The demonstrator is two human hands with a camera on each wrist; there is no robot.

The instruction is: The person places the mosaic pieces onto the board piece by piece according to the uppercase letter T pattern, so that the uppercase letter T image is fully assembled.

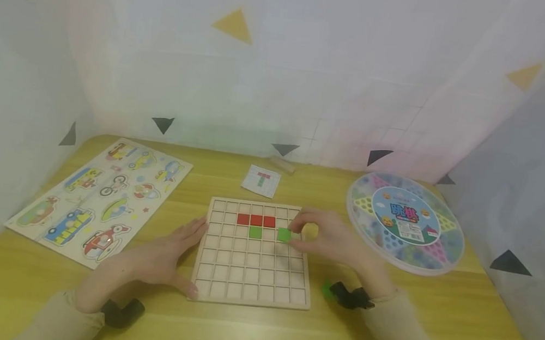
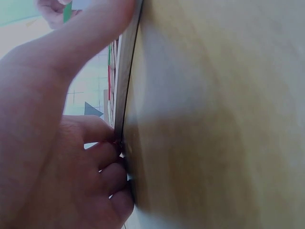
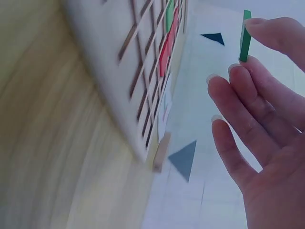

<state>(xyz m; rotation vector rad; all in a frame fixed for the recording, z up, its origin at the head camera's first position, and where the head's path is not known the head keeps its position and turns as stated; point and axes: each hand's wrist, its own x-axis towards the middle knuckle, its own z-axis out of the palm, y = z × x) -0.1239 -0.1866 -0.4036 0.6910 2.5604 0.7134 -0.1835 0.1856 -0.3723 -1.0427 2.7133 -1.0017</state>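
A square wooden grid board lies on the table. Three red tiles sit side by side in one of its upper rows, and a green tile fills the cell below the middle one. My right hand pinches another green tile between thumb and fingertip, above the board's right side. Along the board's left edge rests my left hand, its thumb at the near corner and its fingers farther up. Past the board lies a paper card showing a red and green T.
A wooden picture puzzle with vehicles lies at the left. To the right is a round, clear-lidded Chinese checkers box. A small wooden strip lies near the back wall. Something green shows beside the right wrist, partly hidden.
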